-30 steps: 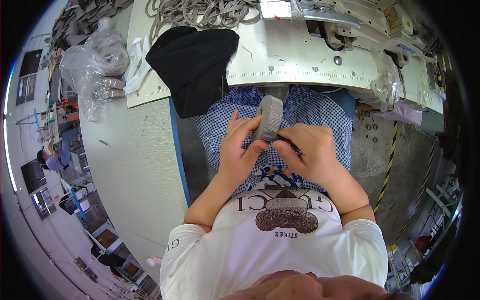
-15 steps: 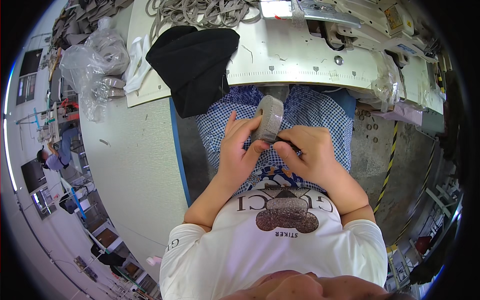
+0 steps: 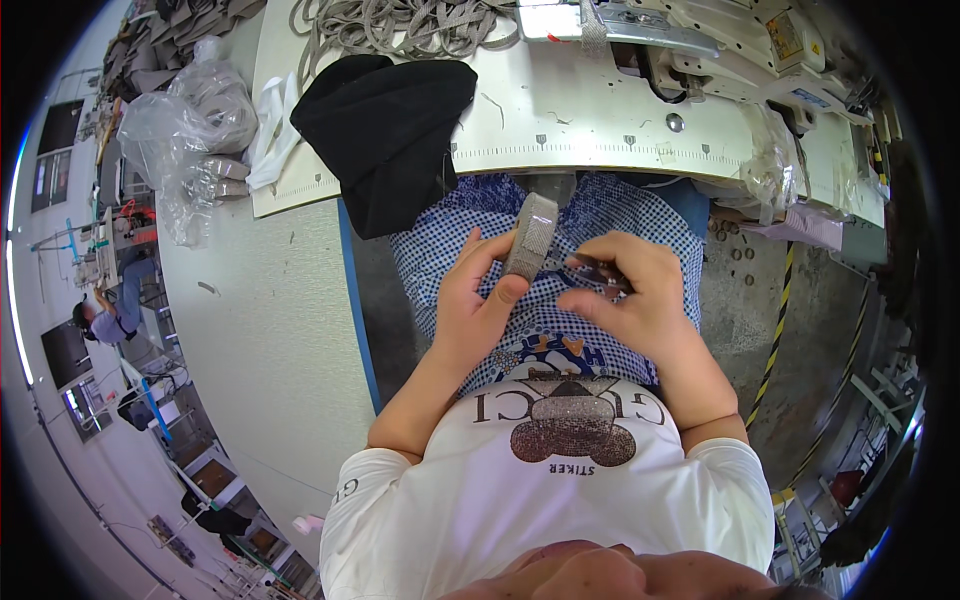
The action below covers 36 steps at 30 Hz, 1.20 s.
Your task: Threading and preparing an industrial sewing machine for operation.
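My left hand [image 3: 478, 300] grips a short loop of grey woven strap [image 3: 531, 235], thumb pressed on its lower end, over my lap in blue checked trousers. My right hand [image 3: 632, 300] is closed on a small dark tool [image 3: 598, 274] whose tip points at the strap's lower right edge. Both hands sit just below the front edge of the white sewing table [image 3: 560, 150].
A black cloth [image 3: 385, 125] hangs over the table's front left edge. A heap of grey strap [image 3: 400, 20] lies at the back, a sewing machine [image 3: 720, 40] to the right. Clear plastic bags [image 3: 185, 120] rest far left. Another person [image 3: 105, 315] works far off.
The strap loop has tilted slightly in my left hand, and my right hand with the tool has stayed against its edge. Little else has moved.
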Each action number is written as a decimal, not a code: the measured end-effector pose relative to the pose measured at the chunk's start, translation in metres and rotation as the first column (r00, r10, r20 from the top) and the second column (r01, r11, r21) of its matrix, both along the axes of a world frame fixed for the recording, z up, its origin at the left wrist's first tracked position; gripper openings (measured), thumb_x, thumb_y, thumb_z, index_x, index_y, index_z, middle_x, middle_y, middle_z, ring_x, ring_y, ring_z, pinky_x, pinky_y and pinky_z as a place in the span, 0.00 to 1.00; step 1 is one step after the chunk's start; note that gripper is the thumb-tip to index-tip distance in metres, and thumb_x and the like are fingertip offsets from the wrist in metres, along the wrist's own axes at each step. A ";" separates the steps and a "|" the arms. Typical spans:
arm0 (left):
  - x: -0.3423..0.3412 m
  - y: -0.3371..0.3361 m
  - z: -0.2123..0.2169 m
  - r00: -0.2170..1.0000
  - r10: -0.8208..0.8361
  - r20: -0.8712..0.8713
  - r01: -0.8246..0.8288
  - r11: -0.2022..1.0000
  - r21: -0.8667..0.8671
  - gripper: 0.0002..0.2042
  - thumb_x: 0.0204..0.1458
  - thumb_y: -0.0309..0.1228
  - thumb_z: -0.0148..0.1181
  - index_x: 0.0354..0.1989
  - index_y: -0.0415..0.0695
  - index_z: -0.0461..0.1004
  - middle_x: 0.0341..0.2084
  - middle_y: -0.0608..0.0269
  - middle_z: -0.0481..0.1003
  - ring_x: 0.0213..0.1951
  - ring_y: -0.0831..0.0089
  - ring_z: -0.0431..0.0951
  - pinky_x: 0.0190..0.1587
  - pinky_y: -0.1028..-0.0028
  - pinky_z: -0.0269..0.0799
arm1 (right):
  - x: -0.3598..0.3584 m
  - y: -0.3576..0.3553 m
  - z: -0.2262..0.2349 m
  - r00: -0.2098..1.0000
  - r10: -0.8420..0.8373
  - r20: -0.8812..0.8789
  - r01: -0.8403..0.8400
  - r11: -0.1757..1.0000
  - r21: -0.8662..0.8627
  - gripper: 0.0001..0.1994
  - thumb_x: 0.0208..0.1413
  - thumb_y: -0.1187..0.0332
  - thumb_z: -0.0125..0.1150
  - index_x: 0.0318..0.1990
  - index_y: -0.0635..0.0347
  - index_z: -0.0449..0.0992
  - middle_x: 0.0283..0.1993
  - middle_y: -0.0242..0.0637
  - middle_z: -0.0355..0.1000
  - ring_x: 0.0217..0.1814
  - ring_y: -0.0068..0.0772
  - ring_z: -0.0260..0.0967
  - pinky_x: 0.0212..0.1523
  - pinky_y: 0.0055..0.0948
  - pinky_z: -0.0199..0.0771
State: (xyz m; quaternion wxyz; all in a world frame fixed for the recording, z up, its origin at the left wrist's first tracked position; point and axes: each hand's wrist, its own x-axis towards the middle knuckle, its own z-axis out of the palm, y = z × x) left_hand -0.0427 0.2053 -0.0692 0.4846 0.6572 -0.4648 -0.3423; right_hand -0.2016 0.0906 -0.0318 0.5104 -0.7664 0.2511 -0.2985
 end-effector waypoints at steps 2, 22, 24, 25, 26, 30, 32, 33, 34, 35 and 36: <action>-0.003 -0.002 -0.002 0.996 0.016 -0.089 -0.017 1.000 -0.011 0.29 0.48 0.52 0.55 0.47 0.38 0.69 0.34 0.60 0.75 0.40 0.71 0.73 0.62 0.56 0.44 | 0.002 -0.002 -0.001 0.999 -0.049 -0.007 0.049 0.999 0.018 0.08 0.38 0.76 0.66 0.28 0.63 0.74 0.21 0.36 0.69 0.17 0.27 0.65 0.17 0.23 0.61; -0.011 -0.010 -0.004 0.998 0.027 -0.056 -0.027 1.000 -0.003 0.28 0.44 0.51 0.59 0.45 0.39 0.71 0.27 0.64 0.74 0.34 0.73 0.74 0.62 0.56 0.44 | 0.007 -0.010 -0.015 0.993 -0.097 -0.067 0.079 0.971 -0.226 0.16 0.35 0.81 0.61 0.36 0.60 0.76 0.24 0.36 0.69 0.21 0.29 0.65 0.22 0.22 0.63; -0.008 -0.008 -0.005 1.000 -0.008 0.022 0.008 1.000 0.019 0.27 0.46 0.51 0.57 0.44 0.39 0.71 0.27 0.62 0.74 0.35 0.71 0.74 0.62 0.55 0.44 | 0.006 -0.017 -0.016 0.996 0.047 -0.077 -0.063 0.973 -0.222 0.17 0.35 0.81 0.60 0.38 0.59 0.76 0.23 0.36 0.67 0.21 0.28 0.64 0.23 0.22 0.63; -0.005 -0.008 -0.004 1.000 -0.009 0.021 0.009 1.000 0.019 0.27 0.46 0.51 0.57 0.44 0.39 0.71 0.27 0.62 0.74 0.35 0.71 0.74 0.62 0.55 0.44 | 0.006 -0.020 -0.017 0.990 0.119 -0.082 -0.134 0.966 -0.220 0.17 0.36 0.81 0.60 0.39 0.59 0.76 0.22 0.35 0.66 0.21 0.28 0.63 0.23 0.22 0.63; -0.002 -0.008 -0.003 0.996 -0.067 0.061 0.065 0.997 0.037 0.26 0.47 0.51 0.56 0.44 0.39 0.71 0.28 0.61 0.74 0.35 0.70 0.74 0.62 0.54 0.44 | 0.005 -0.023 -0.019 0.990 0.117 -0.082 -0.133 0.967 -0.219 0.17 0.36 0.81 0.60 0.39 0.59 0.76 0.22 0.35 0.66 0.21 0.28 0.63 0.23 0.22 0.63; 0.005 -0.007 -0.002 0.974 -0.202 0.103 0.194 0.977 0.087 0.25 0.49 0.51 0.54 0.44 0.39 0.70 0.30 0.60 0.74 0.35 0.68 0.73 0.60 0.55 0.48 | 0.004 -0.028 -0.034 0.970 0.243 -0.014 -0.243 0.969 -0.034 0.16 0.39 0.81 0.59 0.40 0.59 0.75 0.21 0.33 0.65 0.20 0.22 0.60 0.23 0.19 0.61; 0.007 -0.007 -0.003 0.971 -0.238 0.035 0.234 0.967 0.097 0.25 0.50 0.50 0.54 0.44 0.39 0.70 0.32 0.60 0.74 0.35 0.71 0.73 0.57 0.60 0.56 | 0.001 -0.030 -0.040 0.984 0.174 0.042 -0.178 0.931 0.318 0.13 0.42 0.80 0.59 0.39 0.60 0.75 0.22 0.31 0.67 0.22 0.17 0.60 0.23 0.17 0.59; 0.006 -0.007 -0.004 0.970 -0.239 0.036 0.234 0.967 0.097 0.25 0.50 0.50 0.54 0.44 0.39 0.70 0.32 0.60 0.74 0.35 0.71 0.73 0.57 0.60 0.56 | 0.000 -0.031 -0.042 0.989 0.133 0.060 -0.146 0.863 0.483 0.12 0.43 0.79 0.59 0.38 0.60 0.75 0.23 0.30 0.68 0.22 0.14 0.60 0.23 0.16 0.58; 0.003 -0.005 -0.005 0.975 -0.191 -0.116 0.203 0.974 0.105 0.24 0.50 0.49 0.54 0.44 0.39 0.70 0.32 0.61 0.74 0.36 0.72 0.73 0.54 0.64 0.58 | 0.000 -0.030 -0.044 0.989 0.132 0.061 -0.145 0.864 0.482 0.12 0.43 0.79 0.59 0.38 0.60 0.75 0.23 0.30 0.68 0.22 0.14 0.60 0.23 0.16 0.58; -0.001 -0.004 -0.006 0.954 -0.137 -0.266 0.173 0.978 0.118 0.24 0.50 0.49 0.55 0.44 0.38 0.70 0.33 0.62 0.74 0.36 0.74 0.73 0.51 0.68 0.61 | 0.001 -0.029 -0.045 0.998 -0.050 0.040 0.025 0.880 0.475 0.11 0.44 0.79 0.59 0.37 0.60 0.76 0.24 0.29 0.69 0.23 0.13 0.60 0.23 0.15 0.58; -0.003 -0.003 -0.008 0.910 -0.077 -0.407 0.145 0.980 0.138 0.24 0.50 0.48 0.56 0.44 0.38 0.70 0.34 0.62 0.74 0.36 0.75 0.72 0.48 0.71 0.64 | 0.002 -0.028 -0.045 0.973 -0.231 0.021 0.195 0.863 0.466 0.09 0.45 0.78 0.59 0.37 0.61 0.76 0.25 0.28 0.70 0.23 0.11 0.59 0.22 0.14 0.57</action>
